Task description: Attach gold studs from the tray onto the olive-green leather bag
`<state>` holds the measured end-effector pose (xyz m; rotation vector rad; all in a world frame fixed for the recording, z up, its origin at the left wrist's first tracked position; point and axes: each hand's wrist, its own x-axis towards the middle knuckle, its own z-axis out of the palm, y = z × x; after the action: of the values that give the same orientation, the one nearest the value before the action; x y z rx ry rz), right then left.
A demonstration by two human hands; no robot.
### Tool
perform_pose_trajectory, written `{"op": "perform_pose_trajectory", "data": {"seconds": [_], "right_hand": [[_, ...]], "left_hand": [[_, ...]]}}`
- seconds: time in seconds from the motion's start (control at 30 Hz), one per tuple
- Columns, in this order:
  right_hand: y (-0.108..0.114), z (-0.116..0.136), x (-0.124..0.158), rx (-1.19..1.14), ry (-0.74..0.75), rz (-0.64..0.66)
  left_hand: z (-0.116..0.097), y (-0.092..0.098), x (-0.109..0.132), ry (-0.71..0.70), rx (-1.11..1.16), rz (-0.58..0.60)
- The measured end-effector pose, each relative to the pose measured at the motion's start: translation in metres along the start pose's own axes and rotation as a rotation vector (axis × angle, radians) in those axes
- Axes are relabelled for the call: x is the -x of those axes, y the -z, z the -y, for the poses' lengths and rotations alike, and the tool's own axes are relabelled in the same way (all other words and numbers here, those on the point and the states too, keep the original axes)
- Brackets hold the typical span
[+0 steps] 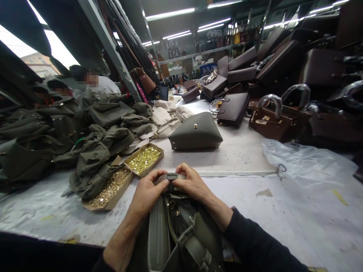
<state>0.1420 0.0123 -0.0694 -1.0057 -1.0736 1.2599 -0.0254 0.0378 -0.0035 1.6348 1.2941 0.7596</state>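
Left hand (147, 190), towards seven o'clock: bare. Left forearm (121, 238), seven o'clock: bare, tapering. Left sleeve (102, 266), seven o'clock: dark, mostly out of view. Right hand (191, 183), near six o'clock: bare. Right sleeve (255, 241), five o'clock: black or near-black, plain, lightly creased, ending in a cuff (234, 223) partway along the right forearm (219, 211).

Mixed light: white ceiling tubes (170, 14) overhead, daylight through window (61, 47) upper left, blown out. Table (241, 206) bright, bag pile (107, 113) dim, bottom-center bag (159, 234) shadowed inside. Glare on clear plastic (306, 162). Edges stretched, wide-angle. Far shelves (198, 55) soft. 2 pixelated patches (92, 79) left.
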Motion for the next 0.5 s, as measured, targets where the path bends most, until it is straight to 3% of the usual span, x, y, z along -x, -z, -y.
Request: {"op": "perform_pose_trajectory", "data": {"seconds": [0.13,0.3,0.5], "right_hand": [[0.002,0.008,0.001,-0.082,-0.048,0.044],[0.003,0.010,-0.001,-0.222,-0.162,0.091],[0.003,0.004,-0.006,-0.290,-0.287,0.095]], "left_hand": [[-0.011,0.002,-0.002,0.038,-0.033,0.011],[-0.008,0.001,-0.008,0.214,0.303,0.047],[0.009,0.002,-0.015,0.417,0.556,0.140]]}}
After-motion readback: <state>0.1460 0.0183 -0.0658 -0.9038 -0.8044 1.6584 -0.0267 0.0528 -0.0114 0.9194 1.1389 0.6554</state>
